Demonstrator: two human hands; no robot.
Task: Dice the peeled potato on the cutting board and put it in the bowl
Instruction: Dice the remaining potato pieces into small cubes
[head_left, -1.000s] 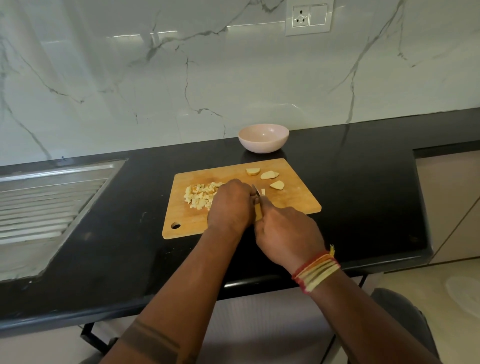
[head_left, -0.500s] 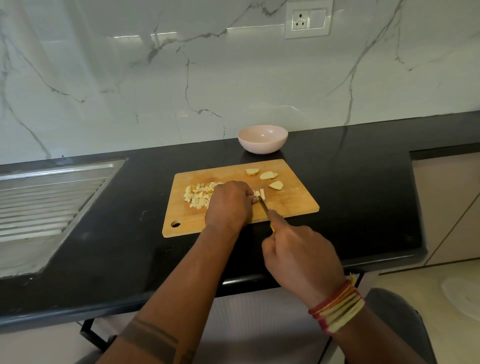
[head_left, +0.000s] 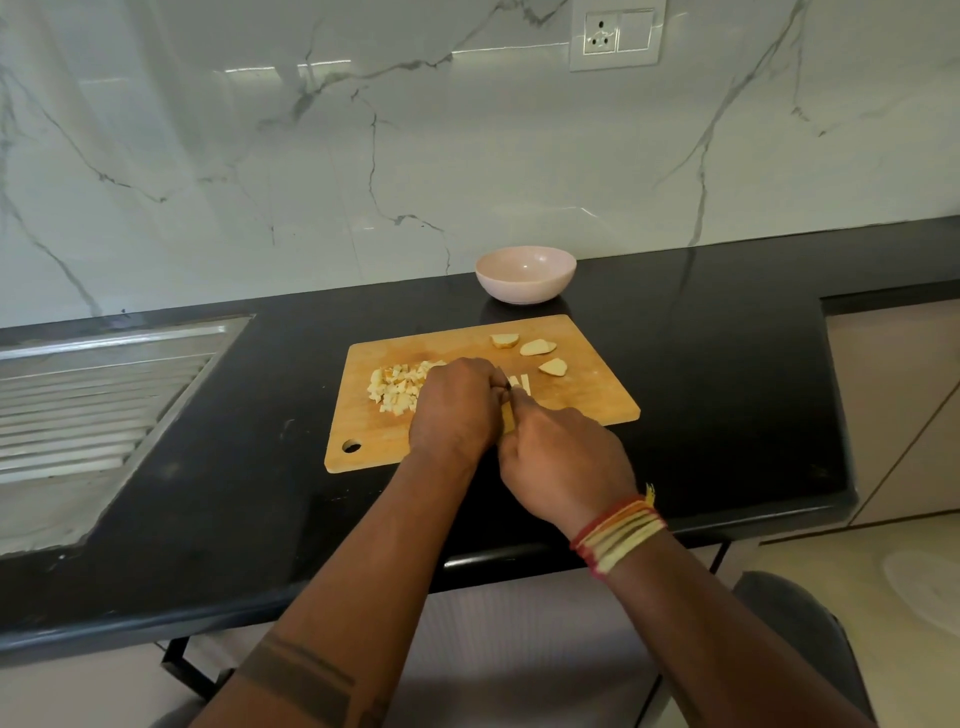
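A wooden cutting board (head_left: 582, 400) lies on the black counter. A pile of diced potato (head_left: 395, 387) sits on its left half. Three potato slices (head_left: 537, 347) lie at its far right corner. My left hand (head_left: 454, 408) is curled over a few potato strips (head_left: 521, 383), holding them down; only their ends show. My right hand (head_left: 563, 462) grips a knife (head_left: 508, 410) with a yellow handle; its blade is against the strips, mostly hidden between my hands. The pink bowl (head_left: 525, 274) stands behind the board with nothing in it.
A steel sink drainboard (head_left: 93, 395) is set into the counter at the left. A marble wall with a socket (head_left: 615, 36) rises behind. The counter ends at the right, beside beige cabinets (head_left: 904, 405). A dark stool seat (head_left: 789, 613) is below my right arm.
My right hand drew the knife back toward me half a second ago, and has now come forward again beside my left hand. The left hand stayed on the strips.
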